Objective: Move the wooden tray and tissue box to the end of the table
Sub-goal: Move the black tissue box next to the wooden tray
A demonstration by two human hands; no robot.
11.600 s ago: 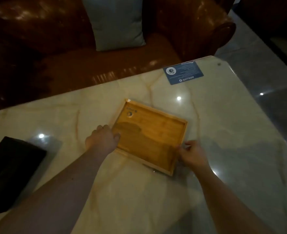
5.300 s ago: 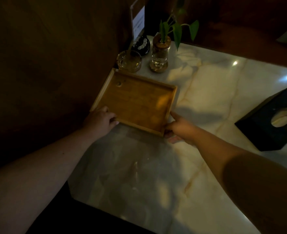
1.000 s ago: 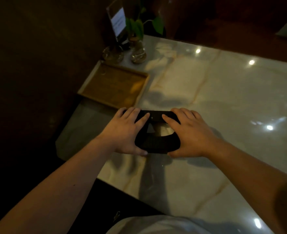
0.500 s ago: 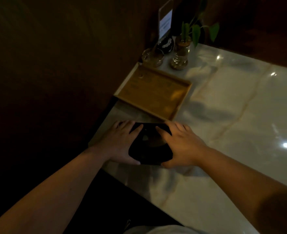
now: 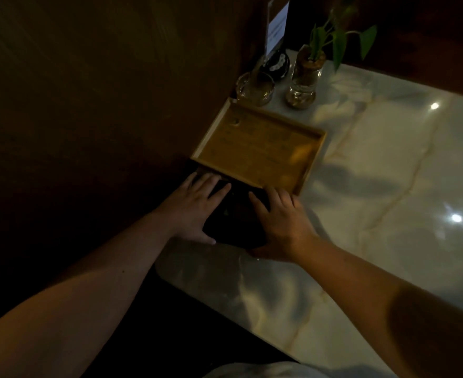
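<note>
Two glass vessels (image 5: 256,88) crowd the wooden tray (image 5: 257,151) beyond the tissue box (image 5: 237,214).

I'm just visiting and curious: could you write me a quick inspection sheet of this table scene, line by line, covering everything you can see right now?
Surface: glossy marble table, dimly lit, with light reflections.
Job's things: wooden tray lies flat and empty at the table's end; black tissue box sits just in front of it, apparently touching its near edge.
Clutter: glass dish, plant in glass vase, small dark ornament and upright sign holder behind the tray.
Grippers: left hand and right hand press the box's sides, fingers spread.
Cables: nothing seen.
Surroundings: dark wooden wall on the left.
</note>
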